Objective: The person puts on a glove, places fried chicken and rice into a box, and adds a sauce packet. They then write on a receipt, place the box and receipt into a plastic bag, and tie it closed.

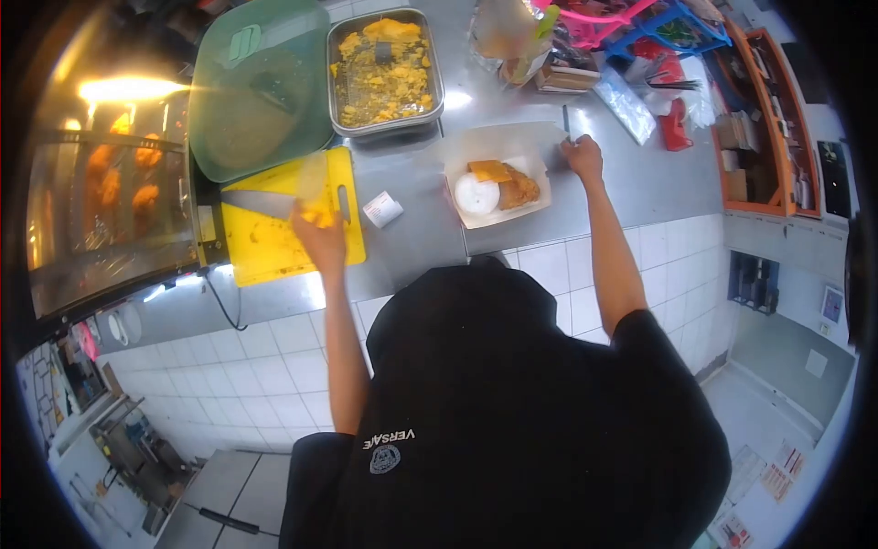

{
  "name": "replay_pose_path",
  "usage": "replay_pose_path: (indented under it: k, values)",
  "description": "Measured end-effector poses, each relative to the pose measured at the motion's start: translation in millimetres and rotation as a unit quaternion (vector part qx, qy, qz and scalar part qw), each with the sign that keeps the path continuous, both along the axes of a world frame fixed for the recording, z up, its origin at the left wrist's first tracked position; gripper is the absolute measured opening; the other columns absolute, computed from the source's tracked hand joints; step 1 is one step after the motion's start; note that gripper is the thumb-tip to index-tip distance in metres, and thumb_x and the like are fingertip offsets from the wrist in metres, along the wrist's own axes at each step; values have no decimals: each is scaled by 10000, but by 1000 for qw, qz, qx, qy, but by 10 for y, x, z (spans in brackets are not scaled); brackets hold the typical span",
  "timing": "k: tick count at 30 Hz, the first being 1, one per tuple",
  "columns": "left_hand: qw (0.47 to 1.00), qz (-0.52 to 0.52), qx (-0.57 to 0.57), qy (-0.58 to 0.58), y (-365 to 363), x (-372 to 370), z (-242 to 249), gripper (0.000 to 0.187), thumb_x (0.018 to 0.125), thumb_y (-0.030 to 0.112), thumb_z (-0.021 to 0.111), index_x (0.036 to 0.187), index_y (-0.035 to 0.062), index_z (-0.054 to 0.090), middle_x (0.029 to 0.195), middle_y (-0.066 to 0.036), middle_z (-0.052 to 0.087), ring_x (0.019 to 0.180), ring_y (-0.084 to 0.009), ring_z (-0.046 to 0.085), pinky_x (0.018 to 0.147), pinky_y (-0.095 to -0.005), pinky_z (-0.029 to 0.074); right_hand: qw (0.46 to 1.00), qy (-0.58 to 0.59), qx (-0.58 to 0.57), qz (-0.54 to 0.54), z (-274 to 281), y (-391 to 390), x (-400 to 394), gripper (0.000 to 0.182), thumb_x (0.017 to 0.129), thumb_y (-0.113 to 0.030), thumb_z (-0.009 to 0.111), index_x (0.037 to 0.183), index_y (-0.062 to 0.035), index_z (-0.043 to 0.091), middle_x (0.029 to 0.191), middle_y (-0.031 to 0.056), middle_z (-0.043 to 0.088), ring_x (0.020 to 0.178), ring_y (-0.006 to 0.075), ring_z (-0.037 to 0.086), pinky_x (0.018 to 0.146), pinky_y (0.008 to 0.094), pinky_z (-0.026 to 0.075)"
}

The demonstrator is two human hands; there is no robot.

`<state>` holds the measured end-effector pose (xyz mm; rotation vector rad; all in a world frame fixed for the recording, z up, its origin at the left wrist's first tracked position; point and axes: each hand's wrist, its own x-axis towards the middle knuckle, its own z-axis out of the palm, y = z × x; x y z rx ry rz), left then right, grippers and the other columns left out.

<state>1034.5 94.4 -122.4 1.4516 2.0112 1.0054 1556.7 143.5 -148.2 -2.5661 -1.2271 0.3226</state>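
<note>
My left hand [320, 236] is over the yellow cutting board [279, 261], fingers curled at the handle end of a knife [261, 202]. A yellow patch shows among these fingers; I cannot make out what they hold. Just beyond is a pale, see-through, blurred shape [313, 176]. My right hand [583, 157] is closed at the right corner of the raised lid of a paper takeaway box [501, 218]. Inside the box are a white rice mound [476, 194], a fried piece [519, 189] and a flat orange-yellow piece [490, 171]. A small white paper-like item [382, 209] lies between board and box.
Behind the board stands a large green translucent tub [206, 101]. Beside it is a metal tray [438, 91] with yellow crumbs. A lit glass display case [101, 192] stands left. At the back right are plastic packets [626, 102] and a blue basket [672, 35].
</note>
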Motion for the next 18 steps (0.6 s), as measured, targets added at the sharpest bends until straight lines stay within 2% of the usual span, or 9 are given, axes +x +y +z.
replay_pose_path:
  k: [4,5,7,8,11,13,14,16,18]
  values:
    - [986,89,-110,92,-202,682,79,801,773,259,800,1383,-21,363,1283,-250,523,1187,-409,541,972,-448,451,995,39,-79,49,-119,109,138,430,786,-353,698,925,50,637,998,256,683,982,421,650,875,481,521]
    - [984,81,-134,80,-171,754,159,799,778,258,797,1387,-18,360,1277,-256,535,1170,-414,548,980,-456,443,992,36,-101,70,-117,105,172,404,772,-333,694,893,47,625,968,244,689,946,384,668,826,457,531]
    - [980,66,-181,51,-98,954,322,796,788,255,792,1397,-12,354,1265,-269,559,1136,-424,562,996,-471,428,986,155,-67,18,309,24,44,375,796,-310,677,891,47,616,893,206,686,881,315,676,774,421,531]
    - [984,61,-148,75,-127,995,217,779,795,228,786,1400,-10,358,1254,-266,569,1115,-415,576,977,-463,443,976,214,-50,-7,462,-40,34,360,807,-299,668,890,47,611,856,187,684,849,281,680,749,404,531]
    - [994,48,-34,93,-131,1066,35,728,815,139,764,1411,-3,371,1228,-254,591,1065,-374,616,912,-427,489,943,270,186,60,229,-312,265,246,875,-214,587,924,25,615,743,116,620,672,188,600,634,362,498]
    - [997,54,52,18,-170,1285,530,695,828,69,742,1418,-1,381,1220,-241,598,1049,-333,636,858,-386,520,922,271,250,117,533,-494,198,203,926,-184,538,945,-1,624,702,70,563,600,152,521,575,338,458]
    - [997,49,55,4,-174,1566,981,678,835,15,721,1428,7,393,1185,-207,627,1063,-260,639,831,-325,535,910,268,280,147,811,-552,110,193,952,-169,514,955,-14,628,681,48,535,563,133,482,545,326,438]
    - [993,-34,22,-115,-216,2128,1494,703,845,35,723,1454,38,372,1166,-185,647,1072,-222,646,852,-307,536,807,566,119,116,1534,-703,-55,219,995,-198,497,1005,-49,656,708,5,536,538,99,436,511,278,376]
    - [969,-129,-23,-211,-234,2830,1739,726,848,57,731,1471,71,357,1131,-164,664,1060,-186,649,814,-275,540,765,630,44,131,1663,-759,-136,238,994,-234,539,992,-19,640,689,-39,524,511,32,379,468,207,270]
